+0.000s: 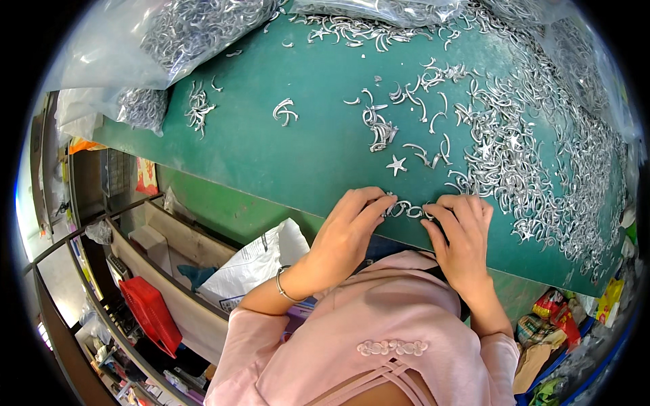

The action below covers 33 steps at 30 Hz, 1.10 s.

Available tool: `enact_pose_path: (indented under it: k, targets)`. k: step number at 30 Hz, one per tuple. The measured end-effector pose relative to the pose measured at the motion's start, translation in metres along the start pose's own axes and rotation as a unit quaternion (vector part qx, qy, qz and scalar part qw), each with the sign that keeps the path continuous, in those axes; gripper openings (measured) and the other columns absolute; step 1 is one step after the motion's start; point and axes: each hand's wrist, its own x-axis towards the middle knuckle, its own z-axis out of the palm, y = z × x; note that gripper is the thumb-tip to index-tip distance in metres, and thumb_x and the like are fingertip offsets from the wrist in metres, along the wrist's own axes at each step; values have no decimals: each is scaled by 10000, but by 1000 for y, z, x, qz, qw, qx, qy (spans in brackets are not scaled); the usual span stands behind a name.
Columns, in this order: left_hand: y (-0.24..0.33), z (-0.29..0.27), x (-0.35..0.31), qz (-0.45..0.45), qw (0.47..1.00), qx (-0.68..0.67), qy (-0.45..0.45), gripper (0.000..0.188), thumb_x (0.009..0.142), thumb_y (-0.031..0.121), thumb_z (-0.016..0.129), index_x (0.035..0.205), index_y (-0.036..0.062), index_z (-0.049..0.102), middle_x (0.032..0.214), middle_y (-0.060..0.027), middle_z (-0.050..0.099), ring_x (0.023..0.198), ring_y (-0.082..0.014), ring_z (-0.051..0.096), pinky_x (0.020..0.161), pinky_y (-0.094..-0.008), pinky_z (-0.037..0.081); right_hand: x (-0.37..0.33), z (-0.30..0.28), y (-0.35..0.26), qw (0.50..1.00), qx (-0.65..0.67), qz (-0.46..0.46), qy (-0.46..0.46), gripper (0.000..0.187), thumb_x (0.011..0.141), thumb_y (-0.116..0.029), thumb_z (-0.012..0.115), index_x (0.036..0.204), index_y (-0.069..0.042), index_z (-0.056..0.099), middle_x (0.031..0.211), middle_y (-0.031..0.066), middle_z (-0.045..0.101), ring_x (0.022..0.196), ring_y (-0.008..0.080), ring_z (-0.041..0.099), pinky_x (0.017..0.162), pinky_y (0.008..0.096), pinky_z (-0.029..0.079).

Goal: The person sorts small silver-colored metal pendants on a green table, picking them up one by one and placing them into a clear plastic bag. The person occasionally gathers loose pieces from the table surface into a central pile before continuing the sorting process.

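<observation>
Close to the near edge of a green tabletop [257,166], both of my hands work at a few small curved silver metal pieces [405,209]. My left hand [349,227] is closed, its thumb and fingertips pinching the left end of this little group. My right hand [462,230] pinches at the right end, thumb below the fingers. The fingertips partly hide the pieces. A star-shaped silver piece [396,164] lies just beyond my hands. Farther off sits a small cluster of curved pieces [380,132].
A large heap of silver pieces [521,155] spreads over the right side. Clear plastic bags [169,54] full of them stand at the far left and back. A white sack [261,260] and a red bag [150,314] are below the table's left edge.
</observation>
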Motion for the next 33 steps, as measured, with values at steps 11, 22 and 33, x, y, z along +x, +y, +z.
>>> enact_pose_path:
  k: [11, 22, 33]
  targets:
    - [8, -4, 0, -57, 991, 116, 27, 416, 705, 82, 756, 1088, 57, 594, 1022, -97, 526, 920, -268, 491, 789, -352, 351, 0, -2, -3, 999, -29, 14, -5, 223, 724, -63, 696, 933, -49, 621, 901, 56, 537, 845, 238, 500, 784, 368, 335]
    - [12, 4, 12, -47, 987, 145, 45, 326, 699, 90, 756, 991, 82, 609, 951, -62, 508, 874, -243, 475, 761, -347, 314, -3, -8, -1, 999, -10, 44, 17, 208, 729, -46, 694, 926, -36, 627, 923, 72, 556, 857, 250, 511, 784, 371, 349]
    - [5, 2, 11, -33, 989, 136, 46, 228, 696, 10, 726, 885, 74, 616, 893, -57, 519, 842, -244, 480, 750, -340, 315, -2, -15, 4, 998, -8, 55, 12, 215, 734, -48, 693, 938, -38, 626, 923, 73, 568, 850, 248, 524, 777, 359, 353]
